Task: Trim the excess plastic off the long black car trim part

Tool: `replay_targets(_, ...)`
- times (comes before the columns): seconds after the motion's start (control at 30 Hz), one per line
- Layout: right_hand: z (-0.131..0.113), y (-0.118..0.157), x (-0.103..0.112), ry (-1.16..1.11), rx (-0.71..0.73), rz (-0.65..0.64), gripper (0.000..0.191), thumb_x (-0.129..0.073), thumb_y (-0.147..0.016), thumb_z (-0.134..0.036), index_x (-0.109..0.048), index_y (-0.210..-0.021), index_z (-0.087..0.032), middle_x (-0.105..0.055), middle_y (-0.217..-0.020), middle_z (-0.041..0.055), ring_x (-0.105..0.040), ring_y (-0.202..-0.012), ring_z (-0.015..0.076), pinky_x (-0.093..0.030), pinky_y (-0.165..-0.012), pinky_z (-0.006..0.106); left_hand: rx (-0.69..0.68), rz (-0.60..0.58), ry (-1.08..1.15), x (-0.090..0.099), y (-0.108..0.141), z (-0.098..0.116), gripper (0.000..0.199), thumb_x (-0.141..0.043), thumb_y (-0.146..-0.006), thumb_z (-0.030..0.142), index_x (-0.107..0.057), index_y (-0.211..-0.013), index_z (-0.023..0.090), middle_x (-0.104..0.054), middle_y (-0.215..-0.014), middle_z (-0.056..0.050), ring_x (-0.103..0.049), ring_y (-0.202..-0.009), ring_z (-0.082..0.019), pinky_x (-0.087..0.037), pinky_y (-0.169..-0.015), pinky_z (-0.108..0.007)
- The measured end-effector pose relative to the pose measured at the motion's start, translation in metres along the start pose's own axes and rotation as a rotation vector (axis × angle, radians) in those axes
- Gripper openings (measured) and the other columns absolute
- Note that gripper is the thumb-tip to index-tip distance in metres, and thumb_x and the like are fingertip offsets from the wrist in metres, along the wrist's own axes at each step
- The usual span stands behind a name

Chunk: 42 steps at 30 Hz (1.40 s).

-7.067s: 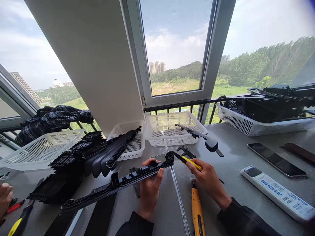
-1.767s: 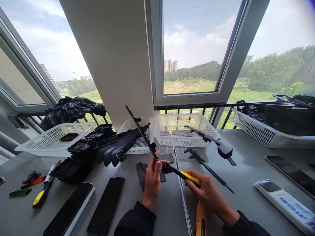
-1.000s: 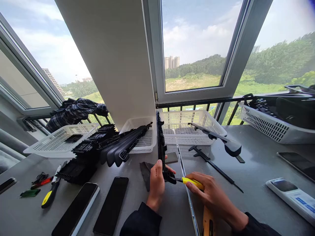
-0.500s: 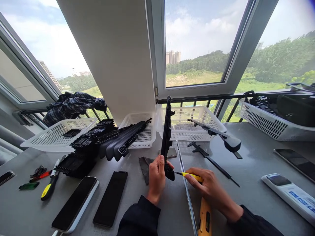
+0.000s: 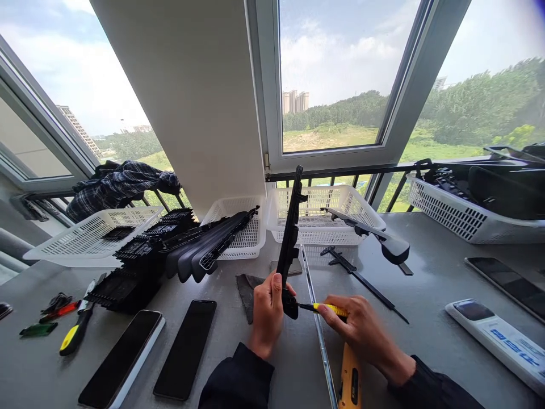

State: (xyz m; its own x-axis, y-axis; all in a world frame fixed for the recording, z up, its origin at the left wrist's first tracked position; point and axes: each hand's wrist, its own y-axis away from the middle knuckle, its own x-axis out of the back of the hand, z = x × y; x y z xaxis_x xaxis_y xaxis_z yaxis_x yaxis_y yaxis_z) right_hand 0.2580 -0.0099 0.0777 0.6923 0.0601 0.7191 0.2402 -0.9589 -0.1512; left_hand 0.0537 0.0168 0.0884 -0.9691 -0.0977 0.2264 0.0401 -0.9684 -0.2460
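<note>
My left hand (image 5: 269, 309) is closed round the lower part of a long black plastic part (image 5: 290, 238), which stands nearly upright and leans a little to the right. In my right hand (image 5: 361, 326) is a yellow-handled knife (image 5: 330, 309), its dark tip pointing left at the part's rounded lower end. Whether the tip touches the part is hard to tell. A metal strip (image 5: 319, 335) runs along the table between my hands. Below my right hand lies an orange-yellow tool (image 5: 349, 378), partly covered. A dark cloth (image 5: 247, 292) is left of my left hand.
White baskets (image 5: 272, 236) line the back. Stacked black parts (image 5: 128, 278) and long black pieces (image 5: 208, 241) lie left. Phones (image 5: 185, 349) are in front; a caliper (image 5: 361, 278) and a white device (image 5: 496, 335) lie right. Another black part (image 5: 394, 247) overhangs a basket.
The long black part leans further to the right at its top. Its lower end and the knife tip have shifted slightly left and down. The whole view has moved a little.
</note>
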Motion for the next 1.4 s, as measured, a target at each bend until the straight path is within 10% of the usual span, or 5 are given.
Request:
replay_targets(1.07, 0.0002, 0.0033, 0.0017, -0.037, 0.122, 0.053, 0.053, -0.045, -0.107, -0.057, -0.073, -0.081, -0.021, -0.069, -0.070, 0.0022, -0.061, -0.063, 0.0159, -0.039, -0.063, 0.028, 0.063, 0.003, 0.197, -0.0057, 0.0032, 0.0072, 0.056, -0.039, -0.106, 0.056, -0.061, -0.069, 0.020, -0.064, -0.063, -0.003, -0.052, -0.054, -0.015, -0.041, -0.055, -0.027)
replay_targets(1.4, -0.0024, 0.0040, 0.0020, 0.062, 0.204, 0.067, 0.047, -0.050, -0.106, -0.054, -0.072, -0.080, -0.022, -0.070, -0.069, 0.0006, -0.064, -0.062, 0.0154, -0.040, -0.063, 0.027, 0.061, 0.087, 0.212, -0.0085, 0.0074, -0.0018, 0.046, -0.050, -0.102, 0.055, -0.074, -0.105, 0.016, -0.060, -0.072, -0.001, -0.051, -0.061, -0.015, -0.041, -0.058, -0.026)
